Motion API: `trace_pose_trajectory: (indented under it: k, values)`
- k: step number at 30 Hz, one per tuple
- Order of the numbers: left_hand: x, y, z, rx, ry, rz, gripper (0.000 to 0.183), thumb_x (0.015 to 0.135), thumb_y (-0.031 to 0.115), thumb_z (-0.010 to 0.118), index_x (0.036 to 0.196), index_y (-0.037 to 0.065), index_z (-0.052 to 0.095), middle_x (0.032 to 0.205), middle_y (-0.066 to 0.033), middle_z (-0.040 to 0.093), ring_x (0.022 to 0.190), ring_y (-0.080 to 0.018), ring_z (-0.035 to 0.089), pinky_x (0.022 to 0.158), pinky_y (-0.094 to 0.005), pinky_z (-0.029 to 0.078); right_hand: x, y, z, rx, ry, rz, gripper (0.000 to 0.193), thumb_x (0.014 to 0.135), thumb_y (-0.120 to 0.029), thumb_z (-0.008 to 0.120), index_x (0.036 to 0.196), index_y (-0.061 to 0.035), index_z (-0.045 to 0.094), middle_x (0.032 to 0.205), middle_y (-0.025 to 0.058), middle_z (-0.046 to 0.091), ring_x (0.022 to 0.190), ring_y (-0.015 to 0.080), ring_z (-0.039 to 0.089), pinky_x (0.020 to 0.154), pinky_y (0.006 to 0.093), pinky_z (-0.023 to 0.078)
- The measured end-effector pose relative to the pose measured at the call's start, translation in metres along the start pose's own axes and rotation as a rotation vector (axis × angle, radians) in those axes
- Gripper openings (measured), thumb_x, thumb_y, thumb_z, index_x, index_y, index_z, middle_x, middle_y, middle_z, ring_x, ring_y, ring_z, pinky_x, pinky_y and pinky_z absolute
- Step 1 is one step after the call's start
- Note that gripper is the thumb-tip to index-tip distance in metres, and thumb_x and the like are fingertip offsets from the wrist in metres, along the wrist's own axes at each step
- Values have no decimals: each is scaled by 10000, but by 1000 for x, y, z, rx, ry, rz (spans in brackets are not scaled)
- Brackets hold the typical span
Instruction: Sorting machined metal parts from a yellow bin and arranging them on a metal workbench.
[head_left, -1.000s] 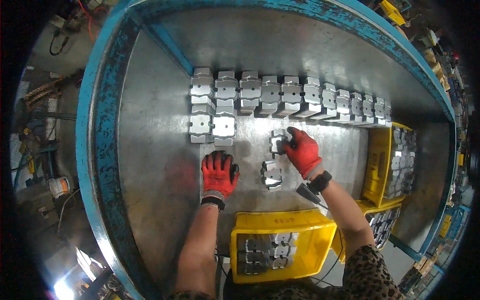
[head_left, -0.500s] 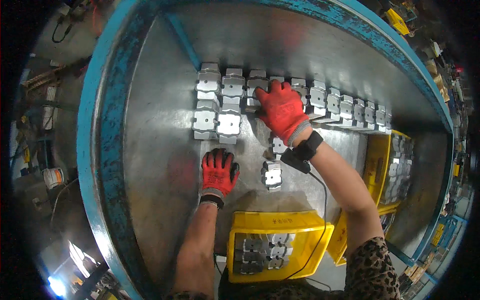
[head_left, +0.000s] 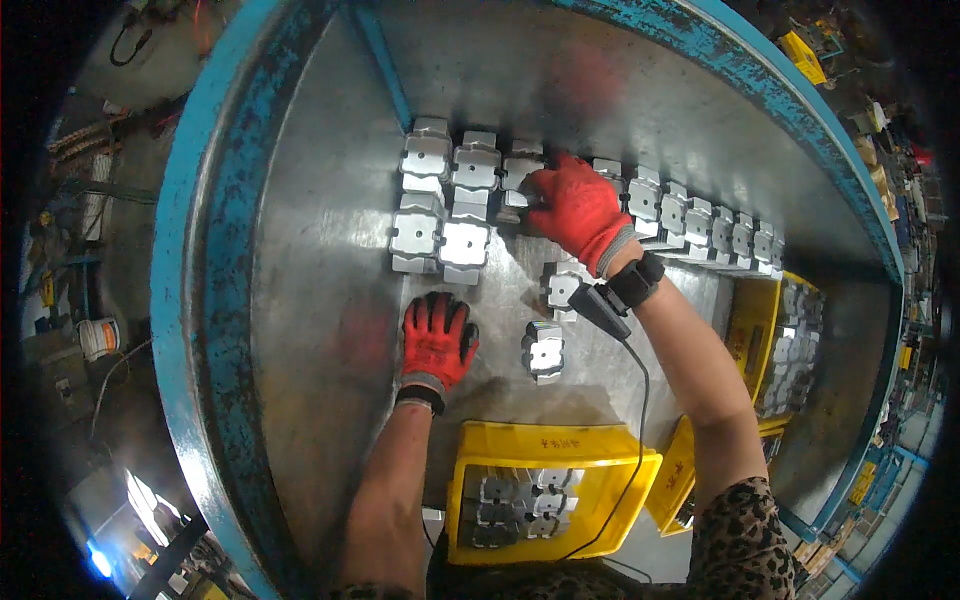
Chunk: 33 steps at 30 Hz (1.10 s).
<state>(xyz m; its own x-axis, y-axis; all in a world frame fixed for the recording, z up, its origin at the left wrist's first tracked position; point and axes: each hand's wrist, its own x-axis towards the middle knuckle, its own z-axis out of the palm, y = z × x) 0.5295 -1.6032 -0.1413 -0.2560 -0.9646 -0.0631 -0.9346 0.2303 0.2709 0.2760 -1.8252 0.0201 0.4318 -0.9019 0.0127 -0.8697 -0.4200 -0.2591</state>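
Observation:
My right hand (head_left: 580, 207), in a red glove, reaches to the far row of silvery metal blocks. Its fingers are bent down and closed between the third stack (head_left: 522, 172) and a stack to its right (head_left: 607, 170). The back of the glove hides what lies under them. My left hand (head_left: 437, 340), gloved in red with dark fingertips, lies flat on the metal tabletop (head_left: 330, 300), fingers stretched out and holding nothing. Just beyond it is a front block (head_left: 464, 243) of the left group. Two separate blocks, one (head_left: 563, 290) near my right wrist and another (head_left: 545, 352) closer to me, stand mid-table.
A yellow bin (head_left: 560, 440) with several metal blocks sits at the near edge. Another yellow bin (head_left: 752, 330) full of blocks stands at the right, with a tilted one (head_left: 672, 480) below it. A blue frame (head_left: 180, 300) rims the table. A black cable (head_left: 642, 400) hangs from my right wrist.
My right hand has shifted slightly to the right along the far row, uncovering more of the third stack. My left hand stays flat in its place. The view has tilted slightly.

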Motion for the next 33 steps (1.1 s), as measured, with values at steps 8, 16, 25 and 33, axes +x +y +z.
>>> trace_pose_trajectory:
  k: [8, 16, 25, 33]
  values:
    - [-1, 1, 2, 25, 4, 4, 673, 988, 508, 712, 1533, 123, 631, 1657, -241, 496, 1580, -479, 395, 1342, -690, 224, 5, 0, -17, -169, 81, -43, 268, 913, -191, 808, 1154, -100, 733, 1165, 214, 711, 1065, 429, 757, 924, 556, 628]
    - [-2, -2, 0, -10, -16, 11, 672, 993, 495, 710, 1541, 115, 621, 1647, -240, 500, 1568, -497, 395, 1334, -690, 233, -66, 24, -60, 304, 406, 46, 375, 973, -126, 779, 1344, -85, 755, 1183, 242, 757, 1025, 467, 743, 869, 519, 601]
    - [-2, -1, 1, 31, -10, 6, 691, 969, 507, 729, 1525, 110, 627, 1636, -229, 505, 1552, -497, 401, 1330, -681, 233, -203, 82, -2, 145, 214, 138, 364, 923, -112, 818, 1284, -107, 774, 982, 167, 732, 831, 415, 754, 702, 487, 601]
    - [-2, 1, 5, 75, -79, -10, 749, 989, 537, 693, 1592, 106, 584, 1688, -264, 456, 1592, -515, 358, 1355, -688, 188, -251, 100, 68, -20, 4, 67, 171, 962, -182, 748, 1126, -136, 758, 900, 119, 716, 799, 385, 724, 683, 528, 579]
